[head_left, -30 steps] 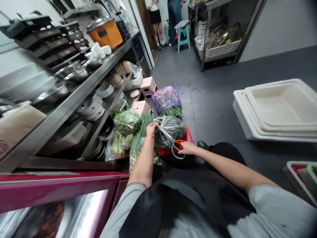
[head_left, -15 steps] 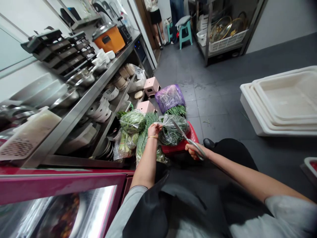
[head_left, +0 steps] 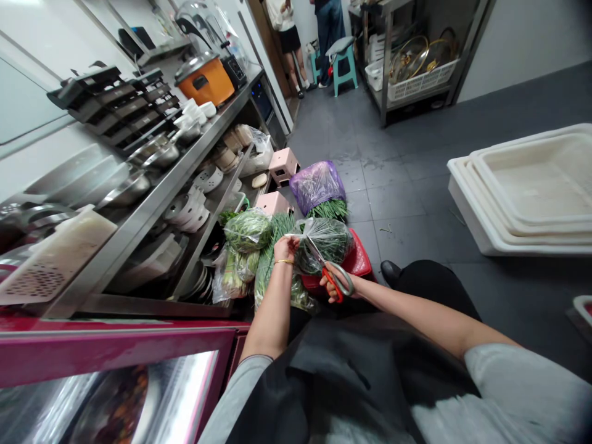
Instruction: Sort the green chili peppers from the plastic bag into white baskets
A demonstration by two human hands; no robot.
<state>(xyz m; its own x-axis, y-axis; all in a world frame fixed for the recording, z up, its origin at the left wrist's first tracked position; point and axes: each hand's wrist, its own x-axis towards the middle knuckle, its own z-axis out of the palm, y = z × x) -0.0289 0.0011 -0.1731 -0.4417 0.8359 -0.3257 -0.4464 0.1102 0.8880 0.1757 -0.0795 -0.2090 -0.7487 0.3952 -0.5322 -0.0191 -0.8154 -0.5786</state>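
My left hand (head_left: pixel 287 247) is closed on the gathered neck of a clear plastic bag (head_left: pixel 330 237) full of thin green vegetables. The bag rests on a red stool or box (head_left: pixel 359 256). In my right hand (head_left: pixel 330 287) is a pair of scissors (head_left: pixel 341 280) with one red and one grey handle. The blades point up and left, against or very near the bag just beside my left hand. Whether they touch the plastic I cannot tell. Long green stalks (head_left: pixel 266 271) and a bagged bundle of greens (head_left: pixel 248 229) lie left of my left hand.
Beyond the bag lies a purple bag (head_left: pixel 318 185) of green stalks, near pink stools (head_left: pixel 283 165). A steel shelf unit (head_left: pixel 185 166) with cookware runs along the left. Stacked white tubs (head_left: pixel 522 231) stand at right. Two people stand at the back by a teal stool (head_left: pixel 345 68).
My right hand has brought the scissors left to the bag's neck, and the handles now look spread. My left hand still grips the bag in nearly the same place.
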